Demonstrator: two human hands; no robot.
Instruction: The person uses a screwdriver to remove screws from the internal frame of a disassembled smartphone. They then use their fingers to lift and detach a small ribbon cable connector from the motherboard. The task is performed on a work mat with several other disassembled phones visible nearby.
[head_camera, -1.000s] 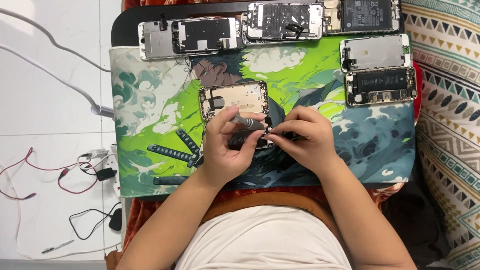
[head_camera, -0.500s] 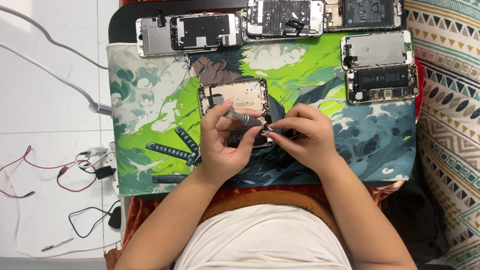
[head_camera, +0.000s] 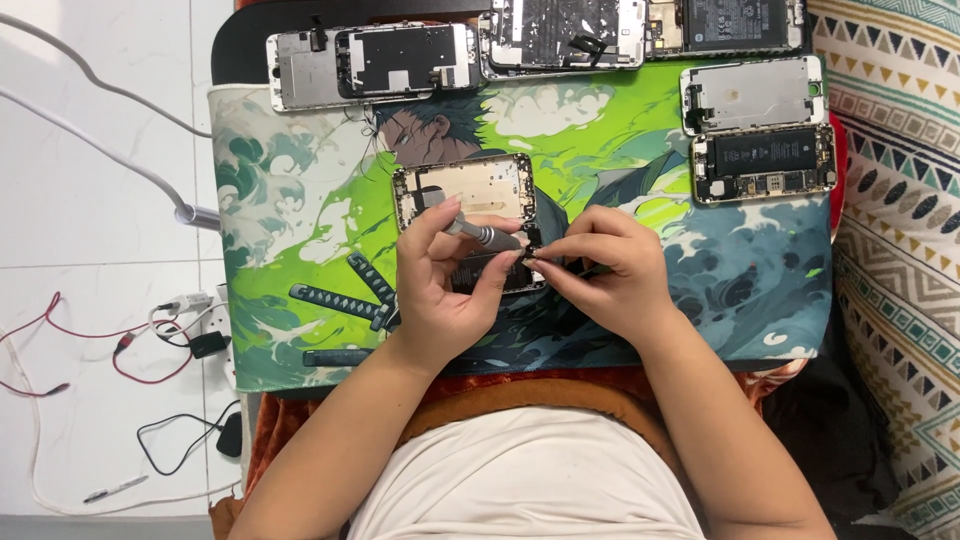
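Opened phone chassis (head_camera: 470, 195) under work on the desk mat (head_camera: 290, 250).
My left hand (head_camera: 445, 285) grips a slim screwdriver (head_camera: 483, 235); my right hand (head_camera: 605, 270) pinches a small, fragile part, edges only.

opened phone (head_camera: 470, 190) lower half hidden under hands; screwdriver (head_camera: 482, 234) tip unseen.

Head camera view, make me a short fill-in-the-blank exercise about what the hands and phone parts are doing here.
1. The left hand grips a grey ____ angled toward the open phone housing.
2. The right hand pinches a small part at the housing's ____ edge.
3. The work lies on a printed mat coloured mostly ____.
4. White cables lie on the floor to the mat's ____.

Missing words: screwdriver; right; green; left
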